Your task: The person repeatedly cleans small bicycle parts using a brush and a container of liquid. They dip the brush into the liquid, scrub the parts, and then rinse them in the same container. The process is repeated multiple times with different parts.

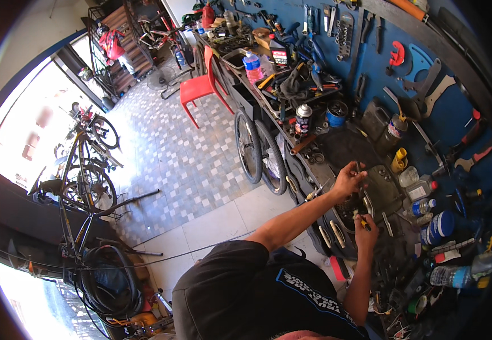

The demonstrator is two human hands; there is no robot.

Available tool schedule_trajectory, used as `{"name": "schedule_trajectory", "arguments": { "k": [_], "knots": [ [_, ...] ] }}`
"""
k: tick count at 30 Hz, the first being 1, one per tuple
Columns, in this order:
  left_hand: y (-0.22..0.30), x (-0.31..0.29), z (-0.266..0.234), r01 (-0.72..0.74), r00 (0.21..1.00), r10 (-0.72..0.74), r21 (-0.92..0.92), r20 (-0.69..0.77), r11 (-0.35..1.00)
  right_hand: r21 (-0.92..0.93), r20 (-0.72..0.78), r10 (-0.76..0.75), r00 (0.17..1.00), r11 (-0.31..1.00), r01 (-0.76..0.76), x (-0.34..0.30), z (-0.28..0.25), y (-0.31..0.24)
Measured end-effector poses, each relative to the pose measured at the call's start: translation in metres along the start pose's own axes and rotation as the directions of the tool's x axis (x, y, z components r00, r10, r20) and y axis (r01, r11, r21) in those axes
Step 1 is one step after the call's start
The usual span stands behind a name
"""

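My left hand [350,180] is raised over the workbench, its fingers pinched round a small dark part too small to name. Closer to me, my right hand [366,235] is closed on a tool with a yellow-and-black handle [365,225]; its working end is hard to make out. Below and between the two hands lies a metal tray [370,205] with dark, greasy contents, partly hidden by my fingers. A dark, flat container [386,190] sits just beyond the tray.
Along the bench stand a spray can [303,119], a yellow bottle [399,160], a blue-and-white tub [441,225] and a pink-filled bottle [252,67]. Tools hang on the blue wall board [328,45]. Bicycle wheels [248,146] lean against the bench. A red chair [199,88], bicycles [82,175] and another person [113,46] are farther left.
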State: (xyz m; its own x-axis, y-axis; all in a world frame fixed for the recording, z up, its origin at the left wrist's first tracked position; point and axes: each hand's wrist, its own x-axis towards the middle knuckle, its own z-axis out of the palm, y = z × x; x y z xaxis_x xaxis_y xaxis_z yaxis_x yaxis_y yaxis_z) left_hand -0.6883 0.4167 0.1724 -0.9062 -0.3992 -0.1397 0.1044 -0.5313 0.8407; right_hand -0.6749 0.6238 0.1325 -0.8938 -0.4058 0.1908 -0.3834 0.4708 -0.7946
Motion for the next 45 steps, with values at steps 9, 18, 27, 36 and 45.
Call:
{"name": "schedule_trajectory", "arguments": {
  "k": [9, 18, 27, 36, 45],
  "knots": [
    [-0.039, -0.003, -0.016, -0.021, 0.993, -0.025, 0.368, 0.119, 0.930, 0.597, -0.051, 0.260, 0.964, 0.782, -0.179, 0.048, -0.011, -0.028],
    [-0.025, -0.008, -0.017, 0.086, 0.995, -0.094, 0.172, 0.039, 0.981, 0.657, 0.015, 0.288, 0.958, 0.719, -0.226, 0.041, 0.007, -0.010],
    [-0.001, -0.011, -0.004, 0.019, 0.990, -0.045, 0.196, 0.131, 0.980, 0.549, -0.012, 0.313, 0.950, 0.796, -0.256, 0.029, -0.009, -0.048],
    [0.003, -0.005, 0.005, 0.001, 0.983, -0.053, 0.285, 0.175, 0.959, 0.624, -0.054, 0.301, 0.952, 0.754, -0.203, 0.024, -0.006, -0.027],
    [-0.004, 0.006, 0.002, 0.046, 0.984, -0.073, 0.162, 0.165, 0.986, 0.524, -0.057, 0.323, 0.944, 0.815, -0.247, 0.014, -0.012, -0.021]
  ]
}}
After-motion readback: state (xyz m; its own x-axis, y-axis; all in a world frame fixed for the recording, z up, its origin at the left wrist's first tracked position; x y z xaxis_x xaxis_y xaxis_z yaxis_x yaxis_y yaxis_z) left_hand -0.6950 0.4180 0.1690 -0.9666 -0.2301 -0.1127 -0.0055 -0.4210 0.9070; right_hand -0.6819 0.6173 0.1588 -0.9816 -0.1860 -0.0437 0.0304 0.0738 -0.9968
